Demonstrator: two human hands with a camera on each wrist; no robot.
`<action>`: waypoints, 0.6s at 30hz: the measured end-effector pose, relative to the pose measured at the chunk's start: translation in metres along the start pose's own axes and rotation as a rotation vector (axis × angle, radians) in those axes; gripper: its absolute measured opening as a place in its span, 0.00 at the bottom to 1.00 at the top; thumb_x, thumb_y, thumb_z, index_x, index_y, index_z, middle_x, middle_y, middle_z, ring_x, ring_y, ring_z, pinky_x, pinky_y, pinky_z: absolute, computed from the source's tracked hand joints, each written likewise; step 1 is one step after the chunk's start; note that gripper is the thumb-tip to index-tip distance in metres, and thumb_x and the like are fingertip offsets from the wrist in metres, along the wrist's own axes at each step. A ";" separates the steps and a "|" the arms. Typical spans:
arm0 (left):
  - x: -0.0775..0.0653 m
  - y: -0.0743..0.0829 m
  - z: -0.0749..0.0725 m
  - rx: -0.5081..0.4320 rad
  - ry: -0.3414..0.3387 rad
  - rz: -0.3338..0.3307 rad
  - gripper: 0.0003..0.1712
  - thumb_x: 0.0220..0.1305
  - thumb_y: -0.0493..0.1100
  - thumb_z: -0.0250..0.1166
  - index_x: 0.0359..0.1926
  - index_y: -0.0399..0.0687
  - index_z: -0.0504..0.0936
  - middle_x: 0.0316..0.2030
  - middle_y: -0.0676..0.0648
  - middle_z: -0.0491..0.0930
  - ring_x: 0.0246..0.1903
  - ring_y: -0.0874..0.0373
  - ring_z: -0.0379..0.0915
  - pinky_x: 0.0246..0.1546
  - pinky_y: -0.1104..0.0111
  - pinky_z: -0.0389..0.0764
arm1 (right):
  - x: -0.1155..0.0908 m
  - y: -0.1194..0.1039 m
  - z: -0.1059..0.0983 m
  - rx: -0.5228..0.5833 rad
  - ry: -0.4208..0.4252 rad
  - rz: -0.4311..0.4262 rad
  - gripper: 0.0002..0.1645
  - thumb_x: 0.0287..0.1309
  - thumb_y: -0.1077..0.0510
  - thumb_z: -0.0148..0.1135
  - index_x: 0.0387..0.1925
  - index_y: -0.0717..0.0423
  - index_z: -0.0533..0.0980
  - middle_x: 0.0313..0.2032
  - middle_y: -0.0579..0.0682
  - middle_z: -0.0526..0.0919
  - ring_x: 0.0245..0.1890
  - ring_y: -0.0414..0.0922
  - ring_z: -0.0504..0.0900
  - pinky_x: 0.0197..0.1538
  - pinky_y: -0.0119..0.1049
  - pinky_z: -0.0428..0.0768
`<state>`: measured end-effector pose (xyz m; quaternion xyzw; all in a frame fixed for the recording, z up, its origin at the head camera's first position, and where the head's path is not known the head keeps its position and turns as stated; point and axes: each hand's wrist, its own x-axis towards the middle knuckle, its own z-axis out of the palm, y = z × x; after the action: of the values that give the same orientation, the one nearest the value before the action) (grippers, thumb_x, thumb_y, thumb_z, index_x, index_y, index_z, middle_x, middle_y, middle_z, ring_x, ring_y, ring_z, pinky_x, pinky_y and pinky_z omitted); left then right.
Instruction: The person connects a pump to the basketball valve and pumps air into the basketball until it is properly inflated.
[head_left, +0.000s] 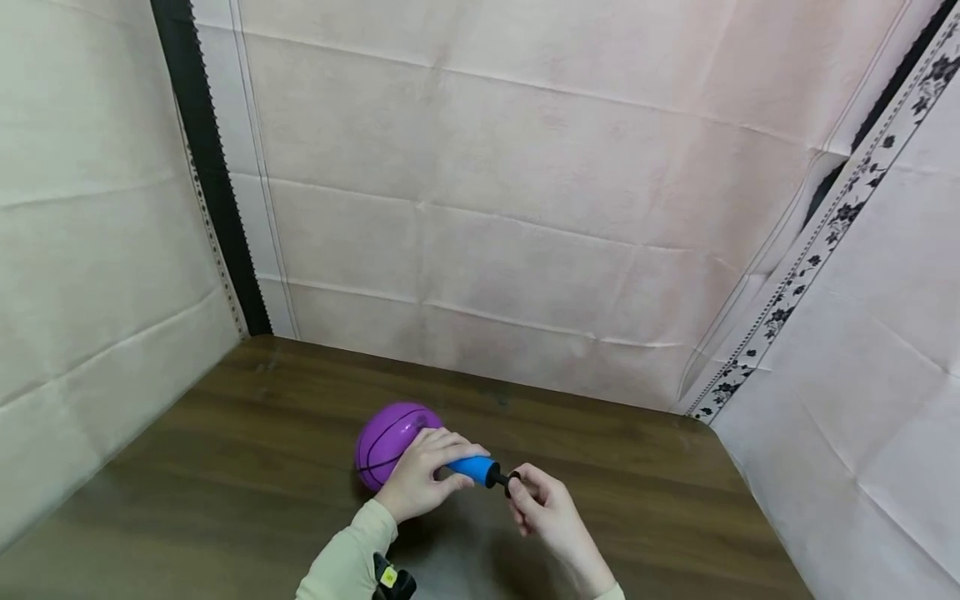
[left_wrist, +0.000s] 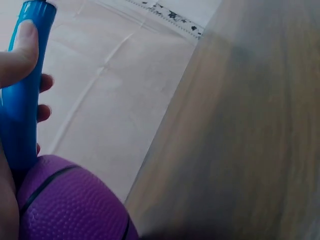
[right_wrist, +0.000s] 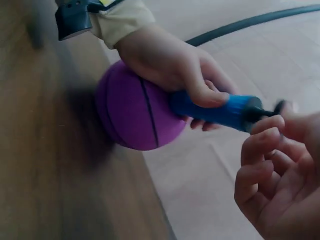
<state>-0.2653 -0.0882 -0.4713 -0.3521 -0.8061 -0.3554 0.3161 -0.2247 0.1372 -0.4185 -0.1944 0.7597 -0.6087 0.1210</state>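
Note:
A blue hand pump (head_left: 472, 469) with a black end and plunger lies across the left hand (head_left: 426, 475), whose fingers and thumb wrap its barrel. The right hand (head_left: 546, 508) pinches the black plunger handle (head_left: 513, 483) between thumb and fingers, with a short length of black rod showing. Against the pump's other end sits a purple ball (head_left: 390, 442) with black lines, like a small basketball, resting on the table. In the left wrist view the ball (left_wrist: 75, 205) meets the pump barrel (left_wrist: 22, 110); the joint between them is hidden by the hand.
The brown wood-grain table (head_left: 247, 450) is enclosed by pale creased cloth at the back and sides. A black strip (head_left: 217, 183) runs down the left back corner, and a floral border (head_left: 795, 275) down the right. A black wrist device (head_left: 393, 579) sits on the left sleeve.

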 end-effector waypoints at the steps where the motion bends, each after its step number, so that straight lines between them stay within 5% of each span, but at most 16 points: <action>1: 0.000 -0.002 -0.002 -0.010 -0.002 0.004 0.20 0.59 0.56 0.65 0.53 0.66 0.81 0.43 0.61 0.83 0.45 0.64 0.74 0.53 0.58 0.70 | -0.001 -0.002 -0.002 -0.003 0.000 0.001 0.21 0.70 0.52 0.52 0.41 0.72 0.70 0.19 0.44 0.71 0.16 0.34 0.69 0.22 0.27 0.68; 5: 0.000 -0.005 -0.009 -0.039 -0.017 -0.025 0.20 0.58 0.52 0.68 0.54 0.66 0.80 0.45 0.61 0.82 0.48 0.64 0.74 0.56 0.56 0.70 | -0.012 -0.013 -0.018 -0.027 -0.020 -0.102 0.18 0.70 0.56 0.52 0.38 0.72 0.73 0.17 0.48 0.67 0.17 0.33 0.67 0.20 0.29 0.67; 11: 0.000 -0.006 -0.021 -0.048 0.021 -0.092 0.23 0.54 0.45 0.72 0.52 0.65 0.81 0.45 0.59 0.83 0.49 0.60 0.75 0.58 0.41 0.66 | -0.030 -0.021 -0.050 -0.027 -0.060 -0.340 0.09 0.70 0.68 0.46 0.34 0.67 0.73 0.17 0.58 0.63 0.14 0.46 0.61 0.16 0.39 0.64; 16: 0.000 -0.006 -0.019 -0.014 0.030 -0.096 0.22 0.55 0.46 0.71 0.52 0.67 0.80 0.44 0.60 0.83 0.48 0.61 0.75 0.57 0.44 0.67 | -0.023 -0.015 -0.045 -0.047 -0.090 -0.302 0.10 0.70 0.67 0.46 0.34 0.72 0.71 0.16 0.62 0.64 0.14 0.35 0.65 0.14 0.34 0.67; 18: 0.001 -0.005 -0.017 0.004 0.034 -0.093 0.21 0.56 0.48 0.71 0.52 0.67 0.81 0.44 0.61 0.83 0.48 0.62 0.75 0.56 0.48 0.69 | -0.016 -0.013 -0.033 -0.063 -0.058 -0.209 0.15 0.72 0.63 0.46 0.33 0.74 0.70 0.14 0.58 0.64 0.15 0.32 0.67 0.15 0.31 0.67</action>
<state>-0.2657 -0.1038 -0.4635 -0.3078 -0.8167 -0.3742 0.3135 -0.2223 0.1713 -0.3993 -0.2938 0.7503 -0.5878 0.0724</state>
